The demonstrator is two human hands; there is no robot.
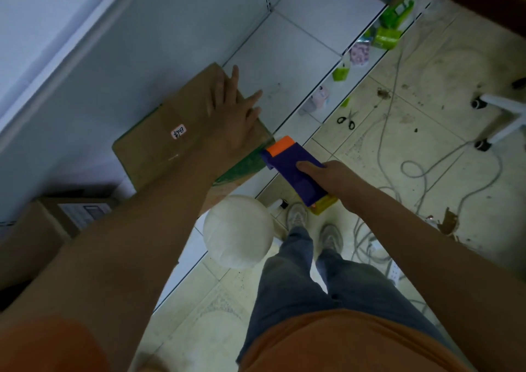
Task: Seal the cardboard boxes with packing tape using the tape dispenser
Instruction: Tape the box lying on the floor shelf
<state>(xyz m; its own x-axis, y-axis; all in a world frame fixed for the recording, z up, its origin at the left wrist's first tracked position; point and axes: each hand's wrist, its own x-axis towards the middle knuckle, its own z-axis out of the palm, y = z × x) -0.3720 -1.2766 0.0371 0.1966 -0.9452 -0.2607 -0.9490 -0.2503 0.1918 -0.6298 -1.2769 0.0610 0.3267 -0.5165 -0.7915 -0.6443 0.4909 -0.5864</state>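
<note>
Resting flat on top of cardboard box (182, 132) on white shelf (284, 67), left hand (230, 115) with fingers spread, right hand (333, 181) gripping purple-and-orange tape dispenser (296, 169) at the box's near edge, scissors (347, 119) on tiled floor (427, 132).

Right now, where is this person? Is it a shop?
Probably a shop's stockroom or aisle. There are white metal shelves with small packaged goods along the edge, cardboard boxes being taped, and a tiled floor with loose cables and scissors.
</note>
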